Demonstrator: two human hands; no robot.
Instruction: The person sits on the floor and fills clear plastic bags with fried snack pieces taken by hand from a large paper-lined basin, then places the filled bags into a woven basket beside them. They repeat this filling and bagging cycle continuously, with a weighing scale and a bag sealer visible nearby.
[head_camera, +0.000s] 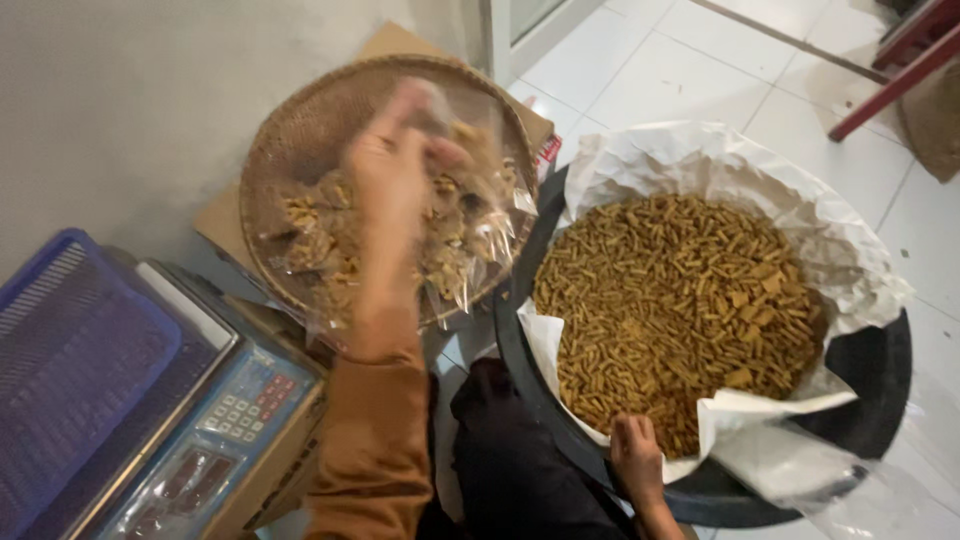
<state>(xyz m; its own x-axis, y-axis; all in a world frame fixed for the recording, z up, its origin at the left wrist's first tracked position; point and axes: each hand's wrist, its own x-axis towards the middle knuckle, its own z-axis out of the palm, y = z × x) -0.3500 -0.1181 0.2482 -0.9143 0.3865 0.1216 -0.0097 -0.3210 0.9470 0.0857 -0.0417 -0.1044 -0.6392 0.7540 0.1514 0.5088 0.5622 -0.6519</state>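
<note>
The left hand is raised over the far left of the scene, fingers pinched together on the top of a clear plastic bag of golden stick snacks; the bag hangs below and to the right of the fingers, crinkled and glossy, blurred. Behind it lies a round woven bamboo tray, shallow, resting on flattened cardboard. The right hand rests near, fingers curled together against the near rim of a wide black basin, lined with crumpled white paper and heaped with short brown fried sticks. Near left stands a digital weighing scale with a blue mesh basket on it. White floor tiles lie open to the far right.
</note>
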